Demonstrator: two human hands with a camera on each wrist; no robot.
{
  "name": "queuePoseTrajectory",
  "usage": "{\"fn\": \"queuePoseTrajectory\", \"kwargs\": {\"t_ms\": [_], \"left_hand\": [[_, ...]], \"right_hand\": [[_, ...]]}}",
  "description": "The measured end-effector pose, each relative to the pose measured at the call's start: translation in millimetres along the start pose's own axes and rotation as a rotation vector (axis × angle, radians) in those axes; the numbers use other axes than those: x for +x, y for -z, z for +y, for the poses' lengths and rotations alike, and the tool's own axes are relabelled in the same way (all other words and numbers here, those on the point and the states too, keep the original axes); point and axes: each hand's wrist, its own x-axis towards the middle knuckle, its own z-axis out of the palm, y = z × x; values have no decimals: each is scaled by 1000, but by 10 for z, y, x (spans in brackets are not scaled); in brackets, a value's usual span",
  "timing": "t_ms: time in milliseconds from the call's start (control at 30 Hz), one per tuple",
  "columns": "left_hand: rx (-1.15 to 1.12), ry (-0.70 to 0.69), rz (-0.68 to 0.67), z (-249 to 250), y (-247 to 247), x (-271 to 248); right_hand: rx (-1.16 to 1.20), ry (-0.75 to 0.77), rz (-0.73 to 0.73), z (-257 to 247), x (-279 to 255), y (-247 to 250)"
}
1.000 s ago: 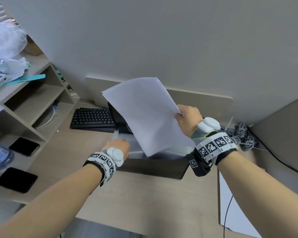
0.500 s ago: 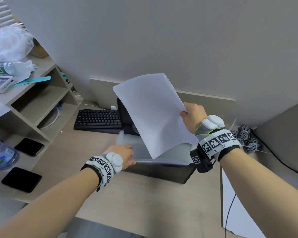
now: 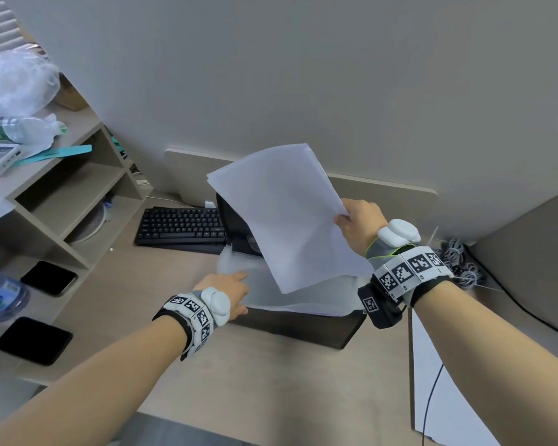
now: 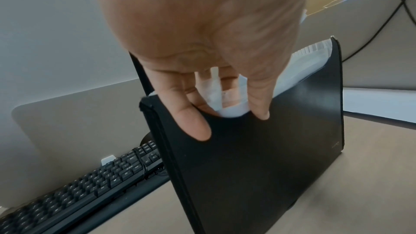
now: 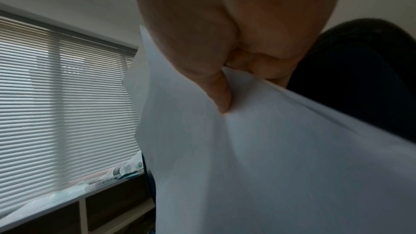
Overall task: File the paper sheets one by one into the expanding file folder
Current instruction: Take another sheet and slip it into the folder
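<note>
A black expanding file folder (image 3: 297,326) stands upright on the desk with its white dividers showing at the top. My left hand (image 3: 231,284) grips its near top edge. In the left wrist view two fingers (image 4: 195,124) lie on the folder's (image 4: 258,166) black front wall and the others reach in among the dividers. My right hand (image 3: 358,220) pinches white paper (image 3: 287,217) by its right edge, tilted above the folder, lower corner over the opening. More than one sheet edge shows at its top left corner. In the right wrist view my thumb (image 5: 216,92) presses on the paper (image 5: 270,166).
A black keyboard (image 3: 181,226) lies behind and left of the folder. A wooden shelf unit (image 3: 62,194) stands at the left, with two dark phones (image 3: 33,339) in front of it. A grey cable bundle (image 3: 461,262) and flat white sheets (image 3: 448,397) lie at the right.
My left hand's fingers have stretched forward over the folder's dividers. The paper stays held above the folder and has shifted little.
</note>
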Motion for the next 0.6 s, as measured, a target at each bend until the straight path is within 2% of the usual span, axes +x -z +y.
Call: {"fn": "queuePoseTrajectory", "kwargs": {"t_ms": [167,333,600], "left_hand": [[-70,15,82,-50,-76,102],[-130,26,127,-78,-164,203],[-347,120,251,-134,-294,246]], "right_hand": [[-172,91,-104,-60,-80,-12],[-434,94,-252,-134,-83,-45],[-605,143,-416,-229,-15,-96]]}}
